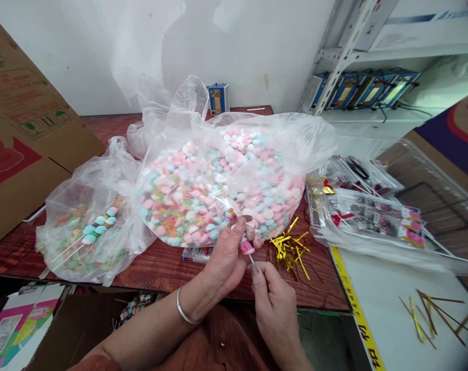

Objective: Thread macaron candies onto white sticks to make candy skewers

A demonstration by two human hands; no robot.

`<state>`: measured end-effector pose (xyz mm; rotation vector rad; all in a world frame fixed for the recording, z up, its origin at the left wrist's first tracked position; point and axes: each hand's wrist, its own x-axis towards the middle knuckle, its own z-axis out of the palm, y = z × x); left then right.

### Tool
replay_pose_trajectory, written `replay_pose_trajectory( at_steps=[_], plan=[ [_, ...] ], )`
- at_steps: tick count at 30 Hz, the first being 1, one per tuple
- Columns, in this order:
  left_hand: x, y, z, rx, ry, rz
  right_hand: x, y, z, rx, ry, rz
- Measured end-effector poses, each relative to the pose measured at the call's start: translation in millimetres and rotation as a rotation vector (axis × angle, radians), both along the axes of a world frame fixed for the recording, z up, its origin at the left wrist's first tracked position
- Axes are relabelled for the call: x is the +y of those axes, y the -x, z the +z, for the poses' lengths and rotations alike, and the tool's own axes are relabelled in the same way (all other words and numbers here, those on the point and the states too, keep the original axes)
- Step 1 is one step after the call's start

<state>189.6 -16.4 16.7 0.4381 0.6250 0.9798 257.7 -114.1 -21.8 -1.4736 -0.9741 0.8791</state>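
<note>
My left hand, a bangle on its wrist, is closed round a marshmallow stick in front of the big bag. Its pink part shows below the thumb; a clear wrapper with coloured print sticks up above. My right hand pinches the lower end of its white stick between thumb and fingers. Just behind is a large clear bag of pastel marshmallows. Two twisted marshmallow sticks lie on a smaller clear bag at the left. Gold twist ties are heaped right of my hands.
Cardboard boxes stand at the left and far right. Clear packets lie on the right, above more gold ties on a white surface. A small blue device stands by the wall; a metal shelf holds similar ones.
</note>
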Motion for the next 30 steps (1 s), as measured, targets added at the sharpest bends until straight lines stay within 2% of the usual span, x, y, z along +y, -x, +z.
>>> replay_pose_trajectory(
  at_steps=[4,6,8,10,11,13,17,19,20,22,25,30],
  plan=[
    [-8.0,0.1,-4.5,0.016,0.011,-0.106,10.2,0.2,3.9,0.828,0.119,0.18],
    [-2.4,4.4,-3.1,-0.006,0.017,-0.089,10.8,-3.0,3.7,1.022,0.136,0.254],
    [7.7,9.7,0.3,-0.037,0.014,-0.046,8.6,-5.6,1.4,1.069,0.149,0.312],
    [17.6,13.2,3.9,-0.054,0.016,-0.017,5.6,-6.5,-2.2,0.983,0.158,0.318],
    [21.3,13.7,5.3,-0.048,0.032,-0.009,4.3,-6.2,-4.0,0.856,0.143,0.292],
    [25.8,12.0,7.3,-0.018,0.087,0.023,2.6,-5.0,-6.9,0.414,0.046,0.18],
    [26.5,4.2,9.6,0.038,0.185,0.099,3.4,-2.6,-10.3,-0.67,-0.327,-0.099],
    [23.3,0.4,9.9,0.044,0.197,0.111,6.2,-1.6,-11.1,-0.976,-0.441,-0.161],
    [20.7,-1.4,9.5,0.049,0.193,0.108,8.2,-1.1,-11.4,-1.048,-0.454,-0.171],
    [14.1,-4.9,7.2,0.06,0.177,0.077,12.3,-0.2,-11.9,-1.057,-0.41,-0.179],
    [6.3,-8.4,2.1,0.068,0.157,0.006,15.0,-0.4,-13.1,-0.879,-0.264,-0.176],
    [3.8,-7.9,-3.6,0.103,0.122,0.06,8.3,-2.7,-13.5,-0.558,-0.06,-0.028]
  ],
)
